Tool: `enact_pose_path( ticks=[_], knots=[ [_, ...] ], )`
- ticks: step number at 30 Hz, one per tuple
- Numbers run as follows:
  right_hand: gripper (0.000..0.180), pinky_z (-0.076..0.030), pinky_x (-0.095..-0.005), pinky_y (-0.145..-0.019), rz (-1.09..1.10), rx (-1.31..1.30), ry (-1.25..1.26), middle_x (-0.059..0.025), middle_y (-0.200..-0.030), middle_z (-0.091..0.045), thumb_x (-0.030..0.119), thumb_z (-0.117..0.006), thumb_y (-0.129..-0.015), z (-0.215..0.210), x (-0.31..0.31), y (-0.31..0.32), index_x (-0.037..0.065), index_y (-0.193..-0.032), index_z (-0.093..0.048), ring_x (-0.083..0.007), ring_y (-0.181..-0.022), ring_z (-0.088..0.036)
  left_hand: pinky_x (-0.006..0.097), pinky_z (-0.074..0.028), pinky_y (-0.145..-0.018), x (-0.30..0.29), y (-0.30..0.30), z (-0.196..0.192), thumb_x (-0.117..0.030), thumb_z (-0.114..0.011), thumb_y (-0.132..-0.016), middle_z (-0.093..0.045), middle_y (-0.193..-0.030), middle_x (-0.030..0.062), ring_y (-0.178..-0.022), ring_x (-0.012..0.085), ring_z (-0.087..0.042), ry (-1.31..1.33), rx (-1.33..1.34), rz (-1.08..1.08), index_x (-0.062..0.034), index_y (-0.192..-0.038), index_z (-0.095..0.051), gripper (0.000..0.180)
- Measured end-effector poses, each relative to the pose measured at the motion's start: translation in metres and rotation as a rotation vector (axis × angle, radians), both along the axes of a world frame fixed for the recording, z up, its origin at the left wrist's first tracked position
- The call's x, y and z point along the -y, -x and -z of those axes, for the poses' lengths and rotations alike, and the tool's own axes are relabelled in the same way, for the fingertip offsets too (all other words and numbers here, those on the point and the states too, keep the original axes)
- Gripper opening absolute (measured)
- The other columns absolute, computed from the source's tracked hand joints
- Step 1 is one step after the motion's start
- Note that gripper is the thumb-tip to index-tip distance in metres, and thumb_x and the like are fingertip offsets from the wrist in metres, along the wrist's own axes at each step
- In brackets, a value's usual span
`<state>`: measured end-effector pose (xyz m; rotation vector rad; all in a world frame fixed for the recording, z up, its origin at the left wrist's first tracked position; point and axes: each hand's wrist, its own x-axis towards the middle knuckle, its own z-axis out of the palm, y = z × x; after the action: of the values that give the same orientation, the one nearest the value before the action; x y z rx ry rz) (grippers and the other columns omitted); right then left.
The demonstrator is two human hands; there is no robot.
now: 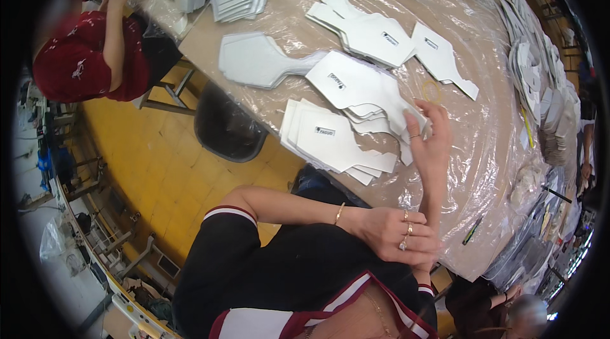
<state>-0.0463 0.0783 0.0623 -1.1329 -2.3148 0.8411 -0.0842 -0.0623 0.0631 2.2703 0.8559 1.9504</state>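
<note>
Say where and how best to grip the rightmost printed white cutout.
The narrow tail, probably pinched from the right: the white cutout lies flat, its tail pointing away from the neighbouring stack, while its broad end sits close to it.

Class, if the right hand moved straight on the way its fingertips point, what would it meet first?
The right hand would probably first meet the stack of white pieces just left of its fingertips; exact depth is hard to judge.

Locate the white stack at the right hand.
In the head view, the white stack lies on the table, right of centre, just below a similar stack, the right hand at its right end.
</note>
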Motion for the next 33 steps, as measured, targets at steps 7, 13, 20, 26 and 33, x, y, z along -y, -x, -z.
enact_pose_path(
  ticks=[7, 13, 20, 26, 33],
  knots=[
    [0.041, -0.047, -0.0387, -0.097, 0.216, 0.023, -0.192, -0.0157, -0.119, -0.064, 0.024, -0.076, -0.085, 0.016, -0.085, -0.019, 0.003, -0.119, -0.066, -0.0309, -0.114, -0.061, 0.032, -0.054, -0.078, -0.007, 0.002, 0.01, -0.01, -0.065, -0.087, -0.065, -0.122, 0.0125, -0.092, 0.0194, -0.067, 0.175, -0.1, 0.034, -0.0039, -0.112, -0.066, 0.027],
    [0.063, -0.041, -0.0461, -0.098, 0.219, 0.323, -0.244, -0.0136, -0.121, -0.061, 0.044, -0.084, -0.073, 0.037, -0.137, 0.011, 0.007, -0.121, -0.065, -0.0318, -0.117, -0.056, 0.031, -0.055, -0.075, -0.023, 0.012, 0.009, -0.009, -0.069, -0.08, -0.066, -0.121, 0.0101, -0.082, 0.0188, -0.065, 0.314, -0.189, -0.019, -0.0068, -0.111, -0.067, 0.031],
    [0.059, -0.037, -0.0465, -0.096, 0.199, 0.277, -0.255, -0.0121, -0.111, -0.06, 0.044, -0.087, -0.068, 0.038, -0.139, 0.012, 0.009, -0.111, -0.066, -0.0308, -0.107, -0.055, 0.034, -0.054, -0.075, -0.05, 0.022, 0.012, -0.012, -0.072, -0.076, -0.065, -0.121, 0.0086, -0.082, 0.021, -0.065, 0.5, -0.272, -0.08, -0.0088, -0.115, -0.066, 0.039],
    [0.046, -0.047, -0.0432, -0.083, 0.045, 0.285, -0.151, -0.0145, -0.097, -0.065, 0.029, -0.081, -0.078, 0.031, -0.127, 0.015, 0.005, -0.112, -0.06, -0.0351, -0.09, -0.061, 0.036, -0.053, -0.076, -0.075, 0.02, 0.016, -0.008, -0.07, -0.078, -0.065, -0.117, 0.0086, -0.083, 0.0224, -0.067, 0.538, -0.219, -0.054, -0.0077, -0.112, -0.065, 0.034],
    [0.038, -0.054, -0.0344, -0.081, 0.172, -0.477, 0.172, -0.0138, -0.107, -0.071, 0.013, -0.073, -0.09, -0.04, -0.1, -0.049, -0.001, -0.122, -0.058, -0.0214, -0.095, -0.069, 0.035, -0.054, -0.081, -0.075, 0.029, 0.009, -0.003, -0.067, -0.087, -0.068, -0.112, 0.0119, -0.096, 0.0225, -0.068, 0.827, 0.179, -0.167, -0.0035, -0.121, -0.062, 0.034]
  ],
)
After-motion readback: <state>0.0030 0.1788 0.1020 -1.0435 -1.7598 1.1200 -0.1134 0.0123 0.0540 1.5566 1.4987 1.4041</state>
